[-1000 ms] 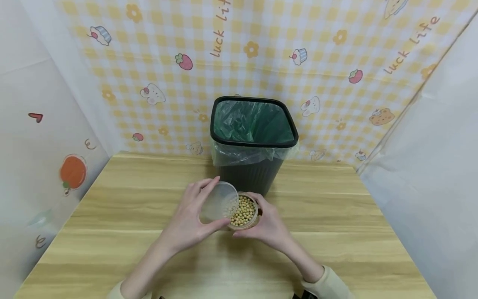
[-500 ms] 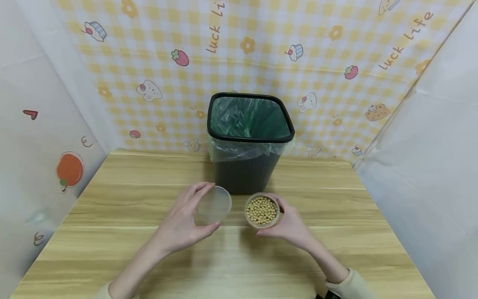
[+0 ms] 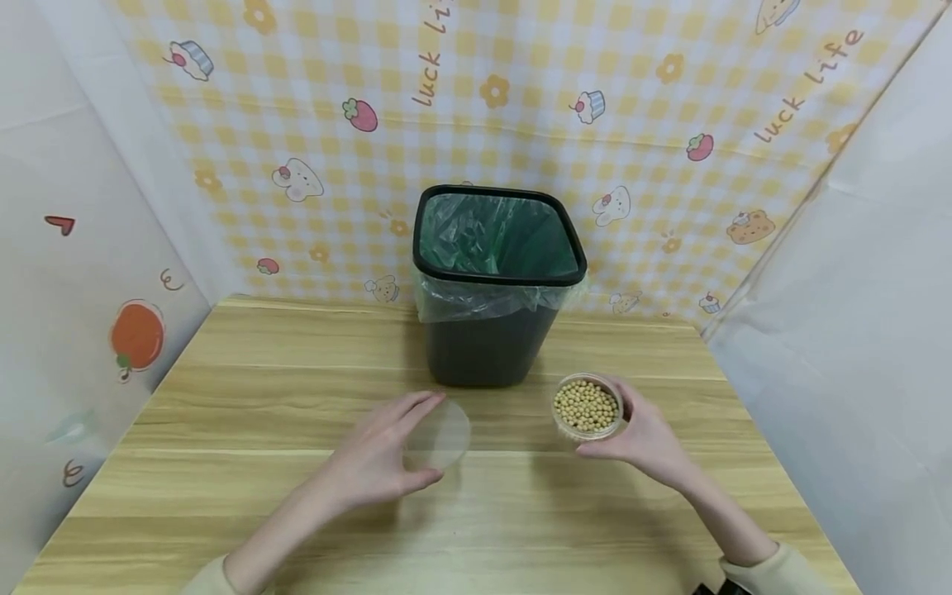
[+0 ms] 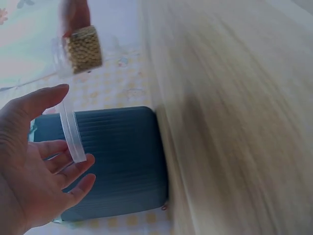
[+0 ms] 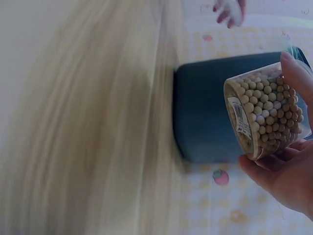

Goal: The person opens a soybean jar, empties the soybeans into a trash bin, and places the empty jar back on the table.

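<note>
Bet that jar (image 5: 266, 112)'s got some heft with all those beans (image 3: 586, 405) in it, stiff but maybe slick, so I'd hug it round the sides, like the right hand (image 3: 645, 438) is doing, up above the counter (image 3: 483, 529), to the right of the dark bin (image 3: 483, 343). Left hand (image 3: 375, 454)'s pinching the lid (image 3: 442, 434) by its rim; probably light, a bit bendy. Jar's see-through, loaded with round tan beans, white label (image 5: 239, 117) at its base; the lid's round and cloudy.
</note>
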Motion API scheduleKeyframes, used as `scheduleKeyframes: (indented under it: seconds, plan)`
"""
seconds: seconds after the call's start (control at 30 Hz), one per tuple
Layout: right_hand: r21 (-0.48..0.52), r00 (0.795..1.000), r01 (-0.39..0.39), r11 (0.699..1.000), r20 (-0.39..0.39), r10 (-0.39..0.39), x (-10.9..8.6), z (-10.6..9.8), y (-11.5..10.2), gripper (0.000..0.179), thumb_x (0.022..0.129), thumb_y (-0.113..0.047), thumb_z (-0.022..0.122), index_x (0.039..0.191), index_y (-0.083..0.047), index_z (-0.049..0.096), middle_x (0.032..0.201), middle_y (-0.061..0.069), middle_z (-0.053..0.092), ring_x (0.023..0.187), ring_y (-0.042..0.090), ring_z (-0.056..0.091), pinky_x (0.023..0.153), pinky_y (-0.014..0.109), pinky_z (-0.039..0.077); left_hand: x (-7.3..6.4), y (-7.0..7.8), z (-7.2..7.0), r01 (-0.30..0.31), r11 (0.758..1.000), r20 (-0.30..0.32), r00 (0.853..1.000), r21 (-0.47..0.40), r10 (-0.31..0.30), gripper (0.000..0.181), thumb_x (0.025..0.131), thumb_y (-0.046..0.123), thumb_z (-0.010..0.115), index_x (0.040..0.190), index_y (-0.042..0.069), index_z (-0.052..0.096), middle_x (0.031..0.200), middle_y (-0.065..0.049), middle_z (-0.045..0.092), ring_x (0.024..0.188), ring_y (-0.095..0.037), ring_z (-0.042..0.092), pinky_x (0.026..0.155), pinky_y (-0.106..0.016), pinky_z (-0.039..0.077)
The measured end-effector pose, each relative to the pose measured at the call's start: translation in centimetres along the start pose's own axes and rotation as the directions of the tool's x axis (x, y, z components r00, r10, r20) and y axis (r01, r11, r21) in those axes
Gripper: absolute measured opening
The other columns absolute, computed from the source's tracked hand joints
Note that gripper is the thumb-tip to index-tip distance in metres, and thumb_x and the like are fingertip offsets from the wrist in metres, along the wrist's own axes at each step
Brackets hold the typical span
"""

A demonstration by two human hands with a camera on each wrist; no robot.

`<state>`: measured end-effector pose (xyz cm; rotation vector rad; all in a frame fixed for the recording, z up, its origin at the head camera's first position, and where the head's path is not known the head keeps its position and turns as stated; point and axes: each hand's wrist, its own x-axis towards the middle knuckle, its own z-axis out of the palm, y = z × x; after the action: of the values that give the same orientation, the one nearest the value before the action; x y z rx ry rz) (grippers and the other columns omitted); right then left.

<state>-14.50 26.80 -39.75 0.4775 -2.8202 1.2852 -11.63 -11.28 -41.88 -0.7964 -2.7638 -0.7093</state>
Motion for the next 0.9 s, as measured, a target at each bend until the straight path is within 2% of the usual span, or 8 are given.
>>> scheduleKeyframes:
  seconds: [0.1, 0.2, 0.4, 0.67, 0.73, 0.9]
  plan:
    - [-0.008, 1.0, -0.01, 1.0, -0.014, 0.01, -0.2, -1.6, -0.3, 0.093, 0.067, -0.022, 0.097, 0.145, -0.004, 0.05, 0.133, 0.015, 0.065, 0.112, -0.01, 0.055, 0.094, 0.016, 0.049, 0.1, 0.0, 0.5, 0.001, 1.0, 0.047, 0.999, 0.008, -0.002, 0.091, 0.075, 0.043, 0.087, 0.152, 0.014, 0.048, 0.149, -0.007, 0.058, 0.134, -0.033, 0.057, 0.109, -0.059, 0.047]
    - [-0.016, 0.999, -0.014, 1.0, -0.035, 0.014, 0.0, -3.1, -0.5, 0.092, 0.067, -0.019, 0.097, 0.145, -0.001, 0.049, 0.132, 0.018, 0.064, 0.11, -0.014, 0.054, 0.091, 0.014, 0.05, 0.0, -0.2, 1.2, -0.002, 1.0, 0.081, 0.997, 0.011, 0.001, 0.092, 0.073, 0.043, 0.088, 0.151, 0.012, 0.049, 0.148, -0.01, 0.059, 0.132, -0.033, 0.057, 0.108, -0.059, 0.047]
    - [-0.025, 0.996, -0.052, 0.998, -0.074, 0.05, 0.5, -6.2, -0.7, 0.089, 0.072, -0.016, 0.094, 0.147, -0.003, 0.047, 0.133, 0.018, 0.06, 0.107, -0.014, 0.054, 0.086, 0.01, 0.049, -0.3, -0.5, 2.3, -0.006, 1.0, 0.146, 0.989, 0.0, 0.006, 0.095, 0.069, 0.043, 0.091, 0.15, 0.015, 0.051, 0.137, -0.004, 0.065, 0.122, -0.026, 0.06, 0.102, -0.051, 0.052]
    - [0.008, 0.992, -0.034, 0.999, -0.121, 0.035, 1.8, -9.8, -1.5, 0.088, 0.08, -0.009, 0.087, 0.153, -0.006, 0.039, 0.126, -0.015, 0.056, 0.11, -0.009, 0.057, 0.085, 0.009, 0.05, -0.8, -0.7, 3.3, -0.026, 0.999, 0.208, 0.978, -0.021, 0.029, 0.095, 0.069, 0.043, 0.09, 0.15, 0.014, 0.05, 0.139, -0.003, 0.064, 0.125, -0.024, 0.058, 0.105, -0.052, 0.05]
    - [0.006, 0.99, -0.035, 0.999, -0.135, 0.036, 2.2, -10.7, -1.7, 0.087, 0.08, -0.008, 0.086, 0.154, -0.008, 0.039, 0.126, -0.018, 0.055, 0.111, -0.009, 0.057, 0.084, 0.009, 0.051, -0.8, -0.7, 3.5, -0.034, 0.999, 0.221, 0.974, -0.029, 0.039, 0.094, 0.069, 0.042, 0.09, 0.15, 0.014, 0.05, 0.141, -0.003, 0.063, 0.126, -0.025, 0.058, 0.107, -0.052, 0.049]
    - [-0.006, 0.984, -0.049, 0.999, -0.172, 0.047, 3.1, -12.7, -2.6, 0.083, 0.083, -0.009, 0.085, 0.153, -0.015, 0.042, 0.127, -0.017, 0.054, 0.11, -0.006, 0.059, 0.082, 0.01, 0.053, -1.1, -0.8, 3.8, -0.041, 0.998, 0.254, 0.966, -0.036, 0.049, 0.093, 0.07, 0.039, 0.09, 0.151, 0.015, 0.05, 0.146, -0.001, 0.061, 0.132, -0.03, 0.056, 0.111, -0.056, 0.044]
